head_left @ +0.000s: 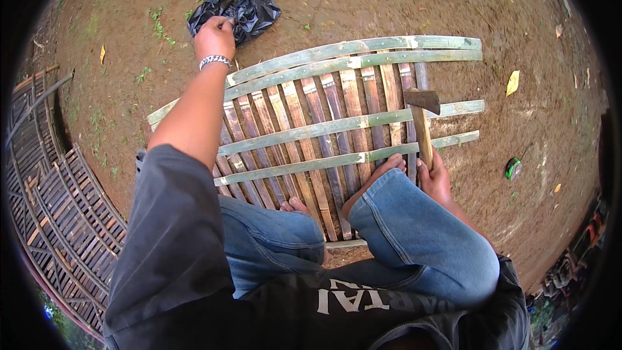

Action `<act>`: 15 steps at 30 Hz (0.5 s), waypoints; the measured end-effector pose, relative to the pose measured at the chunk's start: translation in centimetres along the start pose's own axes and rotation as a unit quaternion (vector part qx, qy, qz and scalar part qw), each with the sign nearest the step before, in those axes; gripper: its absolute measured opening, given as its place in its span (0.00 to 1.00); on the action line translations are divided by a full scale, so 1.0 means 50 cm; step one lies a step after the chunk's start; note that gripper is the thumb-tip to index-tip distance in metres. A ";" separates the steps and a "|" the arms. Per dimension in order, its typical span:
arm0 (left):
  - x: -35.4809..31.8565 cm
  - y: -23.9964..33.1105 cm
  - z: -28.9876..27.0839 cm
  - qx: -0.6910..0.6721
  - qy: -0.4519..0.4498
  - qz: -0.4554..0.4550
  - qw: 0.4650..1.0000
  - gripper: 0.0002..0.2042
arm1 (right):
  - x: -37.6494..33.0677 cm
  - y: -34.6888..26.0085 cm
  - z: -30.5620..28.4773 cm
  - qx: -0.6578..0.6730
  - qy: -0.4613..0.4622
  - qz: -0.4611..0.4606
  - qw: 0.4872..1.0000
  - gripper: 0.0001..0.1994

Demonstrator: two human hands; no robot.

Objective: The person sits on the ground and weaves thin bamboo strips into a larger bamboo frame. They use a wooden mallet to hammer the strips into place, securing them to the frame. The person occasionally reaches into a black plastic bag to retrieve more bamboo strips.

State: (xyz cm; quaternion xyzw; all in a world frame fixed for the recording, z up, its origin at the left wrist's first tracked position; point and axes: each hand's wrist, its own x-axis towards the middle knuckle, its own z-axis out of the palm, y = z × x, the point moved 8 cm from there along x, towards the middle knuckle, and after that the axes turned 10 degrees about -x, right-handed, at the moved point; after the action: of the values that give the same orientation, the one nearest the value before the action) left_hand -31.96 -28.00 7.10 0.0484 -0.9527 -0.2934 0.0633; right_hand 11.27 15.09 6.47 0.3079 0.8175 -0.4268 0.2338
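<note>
My left hand [215,39], a chain bracelet on its wrist, reaches to a crumpled black plastic bag [258,18] on the ground at the far left. Its fingers are closed at the bag's opening, where small dark bits show; what they pinch is hidden. In my right hand [435,178] is a hatchet [422,133], gripped low on its wooden handle, with the dark metal head pointing away from me. Under it lies a bamboo panel [311,131]: brown slats side by side, crossed by several long green bamboo strips. My bare feet rest on the slats.
A green and black tape measure [513,168] lies on the bare dirt at the right. Along the left edge stand finished-looking bamboo slat panels [65,214]. Yellow leaves [512,83] and small weeds dot the ground. A dark pile of mixed things [576,259] sits at the lower right.
</note>
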 end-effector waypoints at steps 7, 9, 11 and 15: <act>-0.197 0.132 -0.004 -0.426 0.010 -0.013 0.904 0.05 | 0.025 0.013 0.011 0.021 0.012 -0.001 1.000 0.24; -0.315 0.159 0.040 -0.251 -0.101 -0.008 0.963 0.11 | 0.033 0.002 0.011 0.014 0.012 -0.001 1.000 0.24; -0.437 0.168 0.090 -0.279 -0.198 -0.067 0.937 0.11 | 0.040 -0.017 0.018 0.032 0.016 -0.028 0.999 0.24; -0.578 0.157 0.134 -0.198 -0.322 -0.062 0.924 0.08 | 0.043 -0.050 0.022 0.019 -0.005 -0.023 1.000 0.24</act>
State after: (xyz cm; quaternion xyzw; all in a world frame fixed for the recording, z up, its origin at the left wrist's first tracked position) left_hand -4.87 -14.09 3.40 -0.0037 -0.8394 -0.4789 -0.2571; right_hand 8.17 13.71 5.89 0.2914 0.8152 -0.4486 0.2220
